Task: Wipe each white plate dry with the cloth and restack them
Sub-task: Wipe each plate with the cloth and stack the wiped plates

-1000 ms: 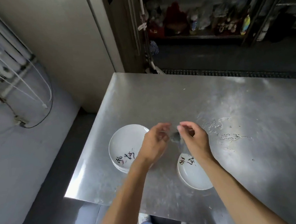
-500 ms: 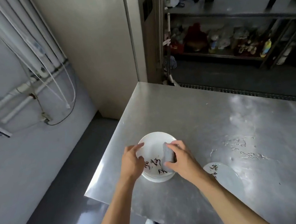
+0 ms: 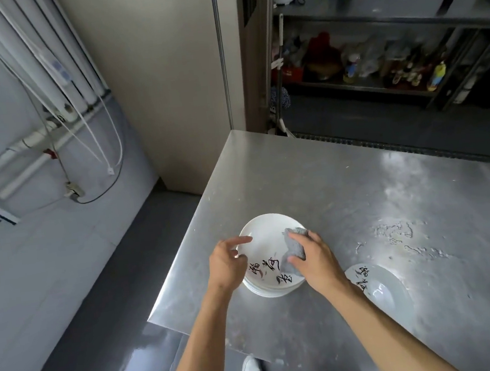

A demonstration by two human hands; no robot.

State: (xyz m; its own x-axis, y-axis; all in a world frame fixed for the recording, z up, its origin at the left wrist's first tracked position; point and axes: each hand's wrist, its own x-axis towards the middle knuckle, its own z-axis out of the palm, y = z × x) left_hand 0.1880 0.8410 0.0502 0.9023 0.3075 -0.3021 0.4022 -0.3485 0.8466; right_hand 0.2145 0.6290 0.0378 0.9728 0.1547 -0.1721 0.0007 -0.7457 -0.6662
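Head view shows our right hand (image 3: 312, 258) down on the top plate (image 3: 267, 232) of the stack (image 3: 273, 291), fingers curled round the bunched grey cloth (image 3: 293, 248) and pressing it onto the plate's right side. A second ago both hands were together above the bench (image 3: 358, 189), working the cloth between them. Our left hand (image 3: 226, 263) sits at the plate's left rim with the forefinger stretched over it; we cannot tell whether it grips. We judge that wiping of this plate has only just begun. A single plate (image 3: 382, 288) lies apart to the right, partly under our forearm. The steel bench is scuffed, with water beads (image 3: 397, 230) further right. White pipes (image 3: 24, 146) and cables run along the left wall, and a steel shelf (image 3: 377, 82) of bottles stands beyond.
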